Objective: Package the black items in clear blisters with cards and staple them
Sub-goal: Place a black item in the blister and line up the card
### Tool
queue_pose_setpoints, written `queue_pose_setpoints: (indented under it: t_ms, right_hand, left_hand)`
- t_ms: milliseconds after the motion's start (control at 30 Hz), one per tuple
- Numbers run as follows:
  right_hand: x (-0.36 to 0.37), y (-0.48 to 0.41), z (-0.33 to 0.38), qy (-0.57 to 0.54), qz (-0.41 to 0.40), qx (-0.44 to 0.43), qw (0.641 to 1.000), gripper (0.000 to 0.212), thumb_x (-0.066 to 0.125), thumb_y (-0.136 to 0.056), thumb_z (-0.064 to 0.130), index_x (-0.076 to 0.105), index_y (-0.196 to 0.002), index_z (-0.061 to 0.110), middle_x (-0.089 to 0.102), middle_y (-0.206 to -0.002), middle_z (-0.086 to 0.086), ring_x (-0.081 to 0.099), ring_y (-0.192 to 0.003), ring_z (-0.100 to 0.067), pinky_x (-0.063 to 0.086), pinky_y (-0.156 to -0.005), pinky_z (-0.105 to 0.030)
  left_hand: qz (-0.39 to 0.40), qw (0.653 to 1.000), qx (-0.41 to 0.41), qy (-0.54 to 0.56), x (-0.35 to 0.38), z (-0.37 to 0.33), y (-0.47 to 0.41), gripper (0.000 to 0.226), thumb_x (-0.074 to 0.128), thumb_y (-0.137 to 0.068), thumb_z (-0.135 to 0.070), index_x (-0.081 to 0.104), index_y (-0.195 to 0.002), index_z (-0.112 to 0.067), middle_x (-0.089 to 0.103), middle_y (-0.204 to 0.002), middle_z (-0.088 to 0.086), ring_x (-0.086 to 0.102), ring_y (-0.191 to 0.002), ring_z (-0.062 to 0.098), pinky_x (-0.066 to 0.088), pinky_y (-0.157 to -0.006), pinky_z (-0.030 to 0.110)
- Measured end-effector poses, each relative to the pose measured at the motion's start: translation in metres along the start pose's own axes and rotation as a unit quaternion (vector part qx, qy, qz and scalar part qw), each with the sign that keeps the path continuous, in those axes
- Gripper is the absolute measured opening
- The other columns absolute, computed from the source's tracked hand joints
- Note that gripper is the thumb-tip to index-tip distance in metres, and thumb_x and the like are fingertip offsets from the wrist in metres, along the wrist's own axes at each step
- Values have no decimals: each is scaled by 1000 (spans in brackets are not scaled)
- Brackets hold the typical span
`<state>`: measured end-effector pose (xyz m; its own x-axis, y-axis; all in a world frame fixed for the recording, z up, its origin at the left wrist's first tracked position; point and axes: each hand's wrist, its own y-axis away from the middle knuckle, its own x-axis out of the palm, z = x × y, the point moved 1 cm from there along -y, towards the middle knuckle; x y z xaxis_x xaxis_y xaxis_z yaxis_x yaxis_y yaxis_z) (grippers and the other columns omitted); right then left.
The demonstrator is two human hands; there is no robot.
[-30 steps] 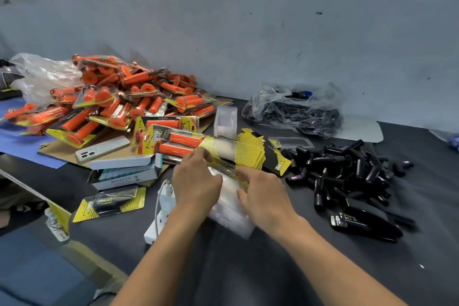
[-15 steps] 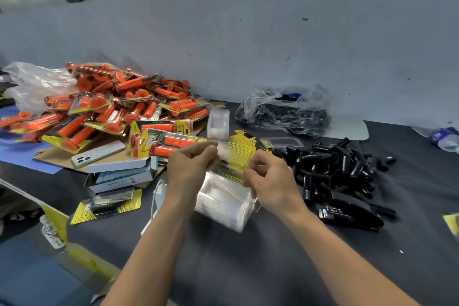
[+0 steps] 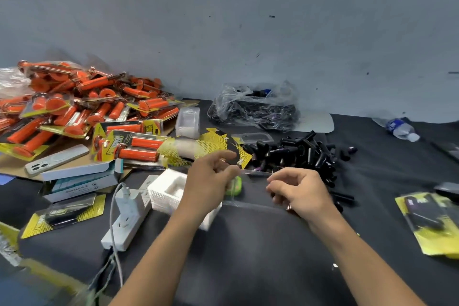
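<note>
My left hand (image 3: 211,181) and my right hand (image 3: 300,189) hold one clear blister (image 3: 250,189) between them, above the dark table. The left thumb and fingers pinch its left edge, and the right fingers pinch its right edge. The blister looks empty. A white-looking stack of clear blisters (image 3: 169,191) lies just left of my left hand. Yellow and black cards (image 3: 198,149) are fanned out behind the hands. The loose black items (image 3: 298,154) are heaped behind my right hand.
Packed orange grips (image 3: 87,112) are piled at the back left. A power strip (image 3: 126,218), a phone (image 3: 57,159) and a box (image 3: 82,179) lie left. Finished yellow packs sit right (image 3: 427,221) and left (image 3: 67,213). A plastic bag (image 3: 255,109) and a bottle (image 3: 400,129) are at the back.
My hands have drawn a single clear blister off the stack and carried it to the right, apart from the stack. The view has swung right and down.
</note>
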<state>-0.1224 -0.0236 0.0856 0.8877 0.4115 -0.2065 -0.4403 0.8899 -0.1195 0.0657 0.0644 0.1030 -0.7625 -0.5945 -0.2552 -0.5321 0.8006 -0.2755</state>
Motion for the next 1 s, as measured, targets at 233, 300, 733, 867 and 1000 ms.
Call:
queue_pose_setpoints:
  t_ms: [233,300,733,867,1000]
  right_hand:
    - [1,1,-19,-94,-57,72,991,20,64,-98,4,72,-79,6,73,-68,-11,65,-50,-22,44,-42,-24]
    - [-1,2,-21,-69,-9,89,994,25,63,-99,12,75,-77,9,75,-71,-12,66,-53,-22,47,-47,-27]
    - [-83,2,-66,390,-16,43,920,56,66,-88,16,55,-138,40,60,-134,1,57,-117,-22,46,-97,-32]
    - [-108,3,-70,390,-61,63,917,45,64,-92,16,61,-129,41,56,-112,2,55,-95,-21,39,-80,-30]
    - [-143,11,-68,447,-137,63,882,44,65,-90,4,67,-126,29,56,-98,3,51,-97,-24,41,-82,-35]
  left_hand:
    - [132,887,-160,411,63,4,13,59,76,-78,-23,59,-134,-22,72,-128,2,71,-113,17,56,-92,37]
    - [115,864,-181,456,75,10,11,56,73,-79,-9,58,-132,-15,72,-124,14,70,-105,27,54,-93,46]
    - [-51,887,-274,369,117,57,4,10,54,-97,-11,58,-105,-8,66,-70,12,60,-52,23,53,-50,32]
    - [-54,884,-259,385,118,57,-3,9,54,-94,-16,61,-92,-10,65,-66,13,60,-51,25,54,-46,30]
    - [-44,889,-237,389,123,58,-13,11,54,-92,-20,58,-86,-12,62,-66,15,58,-50,26,51,-44,28]
